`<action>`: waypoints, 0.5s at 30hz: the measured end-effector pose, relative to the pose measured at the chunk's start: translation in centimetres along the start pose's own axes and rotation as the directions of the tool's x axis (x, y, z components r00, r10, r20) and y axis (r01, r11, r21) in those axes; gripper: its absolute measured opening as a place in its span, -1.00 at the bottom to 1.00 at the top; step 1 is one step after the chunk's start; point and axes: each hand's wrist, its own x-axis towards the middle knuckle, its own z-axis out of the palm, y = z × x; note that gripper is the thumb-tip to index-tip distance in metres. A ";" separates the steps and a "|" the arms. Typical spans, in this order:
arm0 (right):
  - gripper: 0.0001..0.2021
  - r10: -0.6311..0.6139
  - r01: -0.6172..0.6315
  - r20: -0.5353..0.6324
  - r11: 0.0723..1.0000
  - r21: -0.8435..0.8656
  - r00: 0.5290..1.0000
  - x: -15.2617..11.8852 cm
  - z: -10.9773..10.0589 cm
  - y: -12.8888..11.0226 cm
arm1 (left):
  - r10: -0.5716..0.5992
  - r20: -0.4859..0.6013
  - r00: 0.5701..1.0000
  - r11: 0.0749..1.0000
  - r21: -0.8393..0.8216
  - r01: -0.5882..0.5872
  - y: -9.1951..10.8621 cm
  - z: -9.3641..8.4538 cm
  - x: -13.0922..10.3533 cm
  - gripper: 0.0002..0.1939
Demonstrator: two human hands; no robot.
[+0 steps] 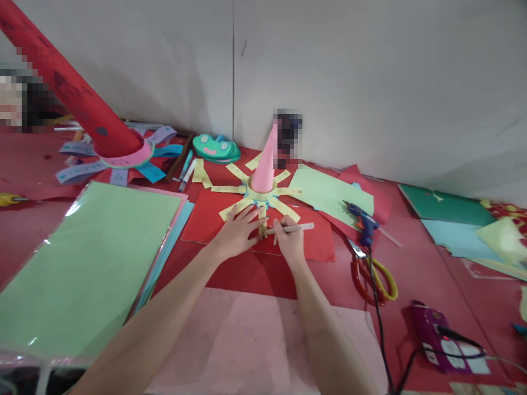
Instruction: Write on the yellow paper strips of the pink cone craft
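A pink paper cone (264, 164) stands upright inside a yellow paper ring (262, 195), from which several yellow strips spread outward like rays. Red paper (307, 241) lies beneath it. My left hand (237, 233) rests flat with fingers spread, its fingertips on the strips nearest me. Between the fingers and thumb of my right hand (289, 240) is a white marker (302, 227), its tip at the end of the front yellow strip (264, 219). Whether it touches the strip I cannot make out.
Right of the work lie a blue glue gun (364, 224) with a trailing cord and scissors (373, 277), near a purple power strip (440, 334). Left are green paper sheets (94, 263) and a tall red paper tube (78, 93). Green frog cutouts (216, 148) lie by the wall.
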 end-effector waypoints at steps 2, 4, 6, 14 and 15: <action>-0.64 0.004 -0.004 0.002 1.000 -0.001 1.000 0.0 0.0 0.1 | -0.001 0.000 1.000 1.000 0.003 0.001 0.0 0.1 0.0 -0.54; -0.64 0.003 -0.003 0.003 1.000 -0.012 1.000 0.0 0.0 0.0 | 0.000 -0.006 1.000 1.000 0.006 0.000 -0.1 0.2 0.0 -0.53; -0.65 0.001 -0.001 0.004 1.000 -0.021 1.000 -0.1 0.0 -0.1 | 0.003 -0.015 1.000 1.000 0.008 -0.003 -0.1 0.3 0.0 -0.53; -0.63 0.019 -0.019 0.007 0.999 -0.031 1.000 -0.2 -0.1 -0.6 | -0.004 0.009 1.000 1.000 0.008 0.004 0.0 0.0 0.1 -0.53; -0.63 0.020 -0.019 0.005 0.999 -0.035 1.000 -0.2 -0.1 -0.7 | -0.006 0.011 1.000 1.000 0.006 0.006 0.0 0.0 0.1 -0.53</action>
